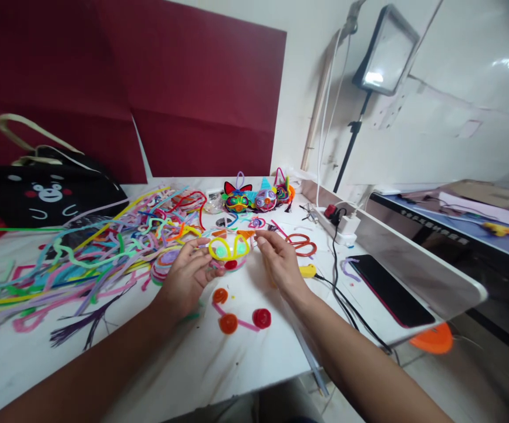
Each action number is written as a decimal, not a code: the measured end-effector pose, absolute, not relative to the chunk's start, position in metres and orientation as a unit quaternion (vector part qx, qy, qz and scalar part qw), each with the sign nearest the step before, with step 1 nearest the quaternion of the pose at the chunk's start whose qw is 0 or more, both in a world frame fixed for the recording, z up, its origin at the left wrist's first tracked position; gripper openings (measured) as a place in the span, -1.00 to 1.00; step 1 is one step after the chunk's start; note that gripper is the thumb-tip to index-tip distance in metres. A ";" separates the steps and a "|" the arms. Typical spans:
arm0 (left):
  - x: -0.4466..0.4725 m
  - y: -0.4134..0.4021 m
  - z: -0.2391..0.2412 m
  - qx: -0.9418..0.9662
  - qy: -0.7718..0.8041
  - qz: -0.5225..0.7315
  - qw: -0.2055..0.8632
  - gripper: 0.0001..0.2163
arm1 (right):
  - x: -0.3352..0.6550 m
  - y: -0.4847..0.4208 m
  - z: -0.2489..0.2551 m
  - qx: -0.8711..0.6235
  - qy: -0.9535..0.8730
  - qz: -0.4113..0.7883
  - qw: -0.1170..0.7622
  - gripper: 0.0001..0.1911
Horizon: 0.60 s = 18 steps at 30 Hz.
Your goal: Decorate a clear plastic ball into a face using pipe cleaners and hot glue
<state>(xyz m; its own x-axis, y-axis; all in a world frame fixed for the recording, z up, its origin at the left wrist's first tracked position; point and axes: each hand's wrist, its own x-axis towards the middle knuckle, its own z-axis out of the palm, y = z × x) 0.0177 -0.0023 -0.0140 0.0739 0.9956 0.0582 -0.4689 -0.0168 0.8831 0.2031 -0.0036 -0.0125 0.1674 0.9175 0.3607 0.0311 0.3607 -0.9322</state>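
My left hand [189,271] is closed round the left side of a small pipe-cleaner animal face [230,251]. The face has yellow loops around pale green coiled eyes, a red nose and orange triangular ears. My right hand [283,255] has thumb and forefinger pinched at the tip of the right orange ear [246,234]. Below the face, two orange coils [228,323] and a red coil [262,318] lie on the white table [170,376] beside a pink pipe cleaner [248,325]. Orange-handled scissors [302,245] rest beyond my right hand.
Loose pipe cleaners [100,258] heap across the left. Several finished colourful ornaments [239,200] stand at the back. Near my right forearm are a yellow corded tool [307,271], black cables [346,305], a black phone [390,291] and a power strip [337,226]. A black bag [47,194] sits back left.
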 end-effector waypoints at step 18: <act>0.011 -0.004 -0.009 0.456 0.312 0.563 0.615 -0.65 | 0.210 0.004 -0.016 -0.353 -0.382 0.684 0.512 -0.79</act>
